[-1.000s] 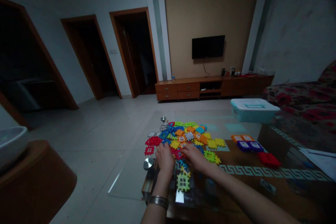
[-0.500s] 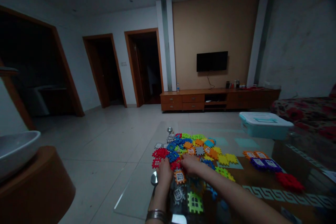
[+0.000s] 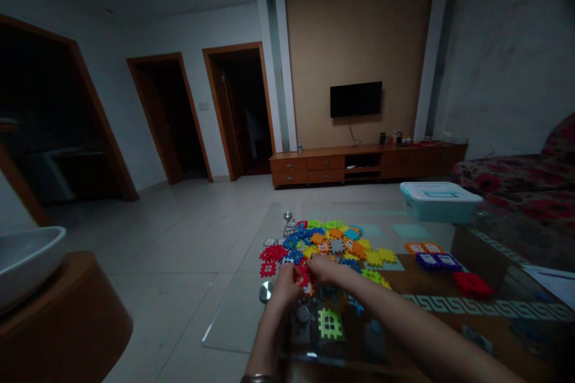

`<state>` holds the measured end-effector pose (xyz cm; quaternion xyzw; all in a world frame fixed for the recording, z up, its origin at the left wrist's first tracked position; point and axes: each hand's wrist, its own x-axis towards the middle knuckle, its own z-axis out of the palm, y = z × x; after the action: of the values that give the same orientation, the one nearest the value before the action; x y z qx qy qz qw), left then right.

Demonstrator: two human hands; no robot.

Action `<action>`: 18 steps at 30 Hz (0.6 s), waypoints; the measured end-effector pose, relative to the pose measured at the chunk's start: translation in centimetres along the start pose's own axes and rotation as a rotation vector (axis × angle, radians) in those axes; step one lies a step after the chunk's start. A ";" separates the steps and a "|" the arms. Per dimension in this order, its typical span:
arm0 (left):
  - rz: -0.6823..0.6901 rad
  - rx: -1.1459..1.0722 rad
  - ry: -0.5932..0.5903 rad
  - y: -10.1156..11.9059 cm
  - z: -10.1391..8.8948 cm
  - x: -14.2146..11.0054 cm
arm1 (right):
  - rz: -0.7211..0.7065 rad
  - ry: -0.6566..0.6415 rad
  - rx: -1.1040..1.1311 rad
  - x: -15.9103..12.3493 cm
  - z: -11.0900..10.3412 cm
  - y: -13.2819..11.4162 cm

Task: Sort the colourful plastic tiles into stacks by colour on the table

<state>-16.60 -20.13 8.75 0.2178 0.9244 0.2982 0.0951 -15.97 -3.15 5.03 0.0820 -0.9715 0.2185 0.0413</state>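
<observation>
1. The left hand angles up from the lower middle of the view, its fingers curled forward.
2. The right hand reaches in from the right, palm down, pointing left.
3. The hands are just beside each other; the bare left forearm rises from the bottom edge, and the bare right forearm slants from the lower right.

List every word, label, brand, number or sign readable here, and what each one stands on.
None can be read: the sheet of paper at right is too blurred, and the teal storage box and green window tile show no legible text.

Multicoloured interlocking plastic tiles lie heaped together.
</observation>
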 end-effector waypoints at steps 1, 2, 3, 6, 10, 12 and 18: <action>0.085 -0.015 -0.145 0.5 0.2 -0.8 | 0.037 0.001 -0.003 0.0 -0.2 -0.1; 0.171 -0.026 -0.283 1.1 0.7 -1.7 | 0.079 0.001 -0.017 0.0 -0.4 -0.1; 0.250 -0.031 -0.406 1.7 1.3 -2.6 | 0.114 0.007 -0.028 0.0 -0.6 -0.1; 0.397 -0.005 -0.534 3.6 4.7 -4.8 | 0.148 0.042 0.003 0.0 -1.4 0.4; 0.560 0.140 -0.500 6.1 9.9 -5.5 | 0.145 0.159 0.102 -1.2 -3.4 1.3; 0.593 0.229 -0.429 7.1 11.3 -5.0 | 0.107 0.269 0.247 -2.7 -4.7 1.9; 0.338 0.318 -0.016 7.5 8.8 -0.9 | 0.149 0.454 0.497 -10.7 -6.9 5.0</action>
<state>-10.54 -10.61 6.18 0.3841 0.9094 0.1586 0.0158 -6.02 5.75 7.94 -0.0322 -0.8579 0.4635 0.2194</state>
